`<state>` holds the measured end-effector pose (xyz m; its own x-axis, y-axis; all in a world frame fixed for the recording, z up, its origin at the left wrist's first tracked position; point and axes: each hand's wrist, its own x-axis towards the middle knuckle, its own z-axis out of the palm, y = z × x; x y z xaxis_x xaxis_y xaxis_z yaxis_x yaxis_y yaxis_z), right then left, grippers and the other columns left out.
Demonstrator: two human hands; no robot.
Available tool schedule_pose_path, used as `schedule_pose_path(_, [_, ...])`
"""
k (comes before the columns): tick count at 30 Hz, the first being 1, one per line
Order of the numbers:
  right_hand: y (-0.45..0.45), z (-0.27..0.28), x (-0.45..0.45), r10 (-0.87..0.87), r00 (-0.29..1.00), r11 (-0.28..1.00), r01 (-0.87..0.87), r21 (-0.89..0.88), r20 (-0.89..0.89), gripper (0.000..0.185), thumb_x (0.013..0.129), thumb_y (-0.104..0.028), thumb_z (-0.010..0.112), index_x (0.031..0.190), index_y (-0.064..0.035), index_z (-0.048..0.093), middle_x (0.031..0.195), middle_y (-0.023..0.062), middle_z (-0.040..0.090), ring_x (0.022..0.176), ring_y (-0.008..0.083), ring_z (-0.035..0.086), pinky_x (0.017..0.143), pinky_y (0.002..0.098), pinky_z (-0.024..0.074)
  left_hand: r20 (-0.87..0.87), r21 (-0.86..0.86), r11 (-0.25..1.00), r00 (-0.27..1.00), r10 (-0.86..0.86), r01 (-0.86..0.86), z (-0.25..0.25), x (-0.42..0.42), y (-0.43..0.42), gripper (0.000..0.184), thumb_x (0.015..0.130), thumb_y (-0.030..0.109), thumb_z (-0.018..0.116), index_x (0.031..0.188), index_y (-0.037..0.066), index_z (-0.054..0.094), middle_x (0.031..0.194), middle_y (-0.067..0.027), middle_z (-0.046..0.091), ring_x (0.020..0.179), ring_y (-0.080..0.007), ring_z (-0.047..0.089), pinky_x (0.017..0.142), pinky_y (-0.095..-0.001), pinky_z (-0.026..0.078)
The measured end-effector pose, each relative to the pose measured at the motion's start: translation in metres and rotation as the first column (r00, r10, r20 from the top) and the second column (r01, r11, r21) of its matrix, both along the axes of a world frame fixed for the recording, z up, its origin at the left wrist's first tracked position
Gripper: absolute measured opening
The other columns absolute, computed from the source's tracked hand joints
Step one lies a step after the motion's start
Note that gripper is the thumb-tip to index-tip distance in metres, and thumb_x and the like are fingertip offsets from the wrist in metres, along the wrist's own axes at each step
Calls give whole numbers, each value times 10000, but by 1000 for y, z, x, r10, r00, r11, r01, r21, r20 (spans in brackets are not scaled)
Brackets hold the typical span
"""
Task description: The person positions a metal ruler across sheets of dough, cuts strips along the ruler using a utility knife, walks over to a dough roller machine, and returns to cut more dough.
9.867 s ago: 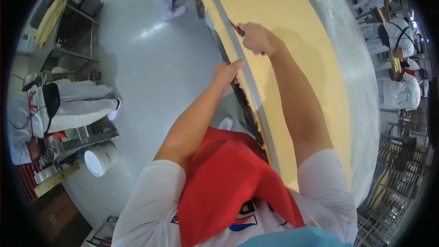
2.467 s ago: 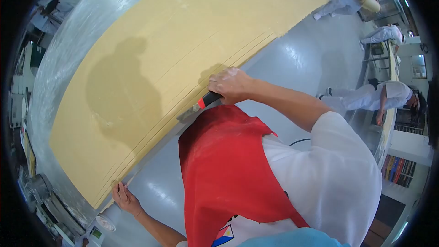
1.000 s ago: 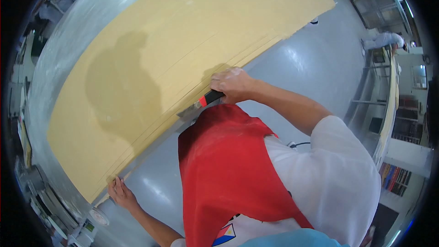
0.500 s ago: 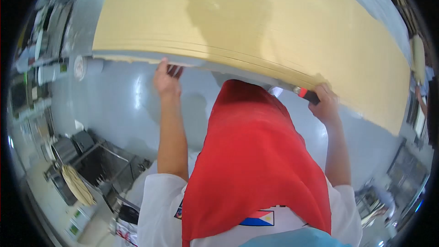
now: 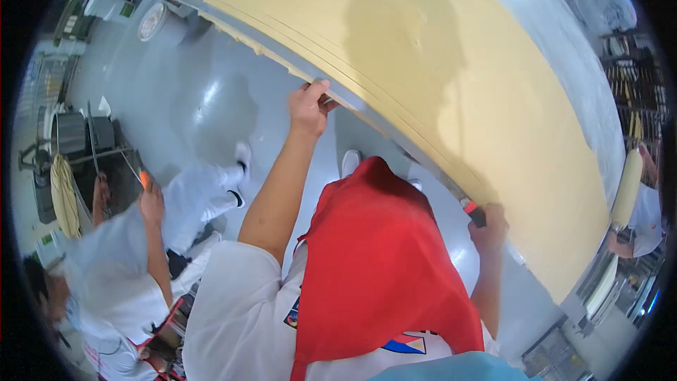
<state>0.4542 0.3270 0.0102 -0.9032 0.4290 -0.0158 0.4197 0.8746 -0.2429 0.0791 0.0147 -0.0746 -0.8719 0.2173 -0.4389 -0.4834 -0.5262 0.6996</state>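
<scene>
Pale yellow, broad, flat dough sheet (image 5: 416,113) lay spread over a grey table (image 5: 557,49), its long axis running from just past ten o'clock to just past four, taking twelve as the top of the view. Thin lines ran lengthwise beside its near edge. From both hands, the sheet lay toward one o'clock.

The left hand (image 5: 309,107) was at the table's near edge, about midway along, fingers bent beside a ragged pale strip (image 5: 243,39); whether it gripped anything, I could not tell. Toward four o'clock from it, the right hand (image 5: 491,229) was closed around a black-and-red-handled metal scraper (image 5: 474,212). This tool pointed toward half past ten, lying along the near edge, its blade tip hard to make out.

A red cloth apron (image 5: 388,261) hung at six o'clock between the arms. Near eight o'clock, a co-worker in white held an orange-handled tool (image 5: 145,179); toward three, another person was beside a pale cylindrical roll (image 5: 627,190).
</scene>
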Motion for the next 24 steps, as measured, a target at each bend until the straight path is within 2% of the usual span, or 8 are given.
schedule_pose_path(7, [-3, 35, -22, 54, 999, 997, -54, -54, -2, 360, 643, -50, 776, 993, -92, 703, 968, 117, 676, 842, 367, 668, 730, 474, 547, 59, -19, 999, 998, 36, -34, -3, 4, 7, 287, 877, 143, 703, 1109, -8, 630, 1030, -74, 685, 882, -201, 691, 720, -390, 607])
schedule_pose_path(12, [2, 66, -130, 63, 998, 984, -56, -170, 31, 296, 803, -103, 715, 1094, -47, 708, 841, 177, 655, 790, 361, 652, 706, 441, 513, 59, -25, 997, 996, 69, -68, 9, 6, 9, 295, 883, 131, 702, 1126, -27, 646, 994, -55, 675, 836, -177, 676, 702, -367, 608])
schedule_pose_path(14, [-8, 67, -200, 87, 989, 938, -42, -343, 118, 342, 864, -122, 673, 1199, -56, 684, 833, 191, 656, 770, 373, 646, 706, 434, 514, 61, -64, 995, 995, 85, -81, 8, 9, 10, 265, 886, 122, 706, 1101, -27, 665, 964, -48, 681, 798, -159, 668, 691, -335, 594])
schedule_pose_path(16, [-58, 85, -279, 256, 967, 855, -233, -463, -13, 434, 905, -119, 635, 1337, -80, 619, 846, 207, 667, 774, 399, 653, 722, 440, 521, 54, -59, 994, 994, 96, -93, 7, 11, 9, 247, 887, 123, 710, 1087, -18, 677, 945, -43, 681, 781, -152, 664, 692, -320, 585])
schedule_pose_path(17, [-88, 103, -319, 312, 945, 801, -204, -563, 101, 560, 916, -104, 613, 1466, -104, 506, 889, 238, 686, 818, 445, 670, 755, 466, 529, 63, -67, 995, 995, 76, -71, 3, 11, 9, 230, 888, 125, 715, 1073, -8, 688, 926, -39, 682, 764, -144, 659, 693, -304, 576])
schedule_pose_path(18, [-99, 75, -355, 485, 871, 756, -460, -466, -72, 614, 925, -120, 600, 1517, -124, 435, 929, 285, 691, 863, 486, 674, 783, 520, 526, 64, -21, 997, 995, 73, -72, -13, 10, 10, 216, 889, 120, 725, 1069, 3, 706, 914, -29, 690, 773, -130, 663, 693, -283, 561])
schedule_pose_path(20, [-151, 59, -426, 640, 746, 687, -663, -299, -185, 624, 939, -138, 566, 1538, -131, 391, 969, 318, 682, 908, 513, 659, 814, 568, 507, 72, 0, 995, 993, 98, -98, -1, 11, 9, 226, 891, 115, 723, 1088, 5, 707, 925, -25, 695, 783, -129, 667, 703, -287, 561])
schedule_pose_path(24, [-256, 46, -542, 734, 668, 635, -739, -226, -121, 611, 942, -146, 511, 1536, -82, 385, 994, 337, 680, 931, 523, 655, 860, 572, 503, 36, 63, 993, 995, 94, -96, 6, 19, 4, 351, 894, 125, 726, 1220, 1, 684, 1052, -42, 712, 929, -140, 673, 830, -304, 550])
